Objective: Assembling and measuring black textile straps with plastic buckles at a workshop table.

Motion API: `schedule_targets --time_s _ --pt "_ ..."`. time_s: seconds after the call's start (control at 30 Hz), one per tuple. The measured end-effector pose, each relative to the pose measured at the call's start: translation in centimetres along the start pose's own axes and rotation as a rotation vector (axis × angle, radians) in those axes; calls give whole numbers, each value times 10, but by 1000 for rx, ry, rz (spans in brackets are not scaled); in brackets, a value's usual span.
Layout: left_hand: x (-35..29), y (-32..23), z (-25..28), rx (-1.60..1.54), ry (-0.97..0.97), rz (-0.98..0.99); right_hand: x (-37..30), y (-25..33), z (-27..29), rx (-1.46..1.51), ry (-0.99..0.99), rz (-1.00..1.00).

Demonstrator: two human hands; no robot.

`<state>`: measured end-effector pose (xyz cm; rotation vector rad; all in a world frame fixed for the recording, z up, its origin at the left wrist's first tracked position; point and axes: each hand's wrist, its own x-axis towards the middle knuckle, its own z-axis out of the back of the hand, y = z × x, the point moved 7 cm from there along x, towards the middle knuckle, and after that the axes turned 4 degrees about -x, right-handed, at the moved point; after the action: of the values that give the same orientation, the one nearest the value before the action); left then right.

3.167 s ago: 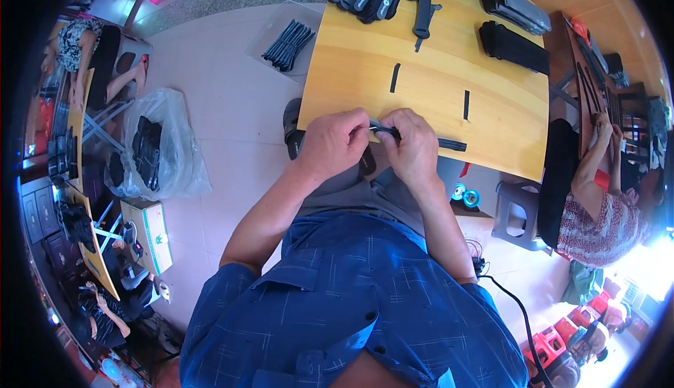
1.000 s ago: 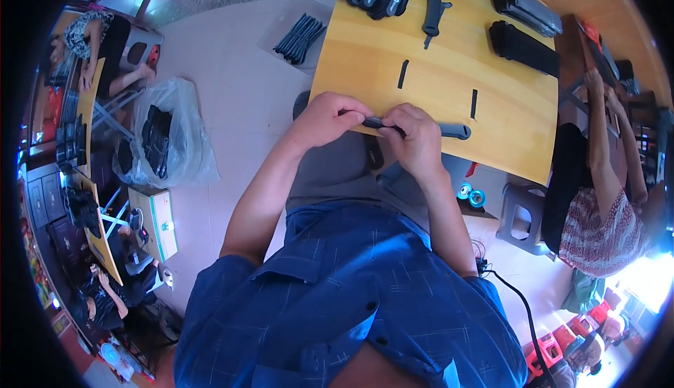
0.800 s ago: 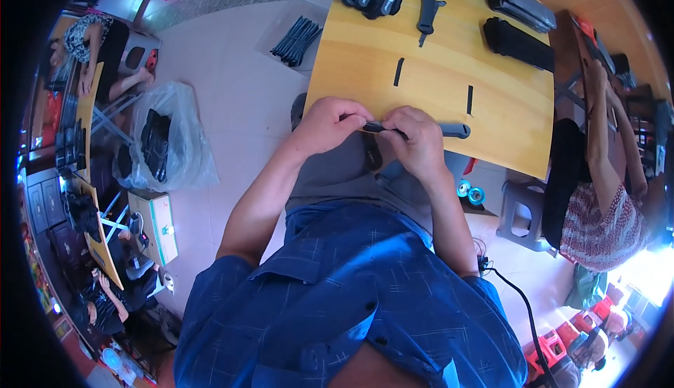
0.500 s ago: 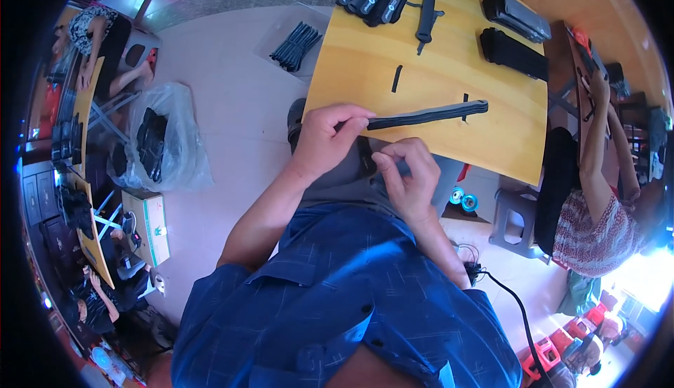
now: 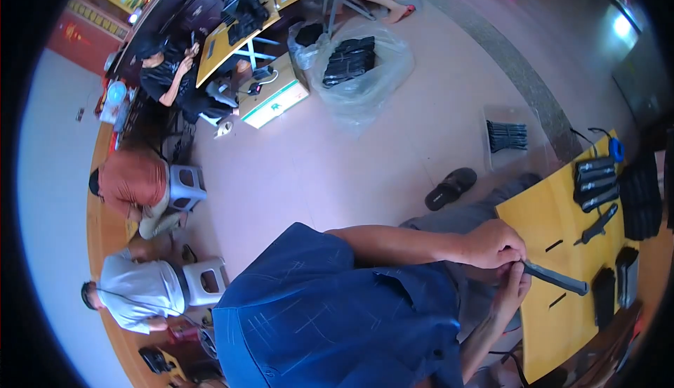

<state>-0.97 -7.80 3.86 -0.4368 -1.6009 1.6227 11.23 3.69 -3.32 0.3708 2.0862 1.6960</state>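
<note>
A long folded black strap [image 5: 558,278] sticks out over the yellow table [image 5: 562,332], its near end pinched between the thumb and fingers of my left hand [image 5: 493,245]. Close against that end, just below the left hand, is my right hand [image 5: 514,291]. Its fingers are drawn together, and what they grip, if anything, is hidden. Two short black strips [image 5: 554,245] lie apart on the tabletop near the strap. Farther back on the table rests a single black strap piece [image 5: 599,224] with a side tab.
Black packs [image 5: 595,183] and stacked black goods [image 5: 640,198] line the table's far side. On the floor are a clear bin [image 5: 507,139] of black strips, a sandal [image 5: 451,188], a plastic bag [image 5: 368,82] and a carton [image 5: 274,103]. Several people sit at the left on stools [image 5: 205,280].
The view has swung to the left, so the table now shows at the lower right. My right hand has come up against the left hand at the strap's near end.
</note>
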Motion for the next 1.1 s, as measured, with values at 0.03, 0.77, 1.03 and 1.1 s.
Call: schedule_targets --time_s 0.03,0.77,1.03,1.1 --pt "1 -3 5 4 -16 -5 2 5 -6 -5 16 4" --pt "5 -49 -17 208 828 -348 -29 67 -33 -129 461 -80" --pt "-31 -58 -27 291 856 -384 -68 32 -13 -223 509 -491" --pt "-32 -70 -34 194 868 -373 -86 -17 49 -75 113 -468"
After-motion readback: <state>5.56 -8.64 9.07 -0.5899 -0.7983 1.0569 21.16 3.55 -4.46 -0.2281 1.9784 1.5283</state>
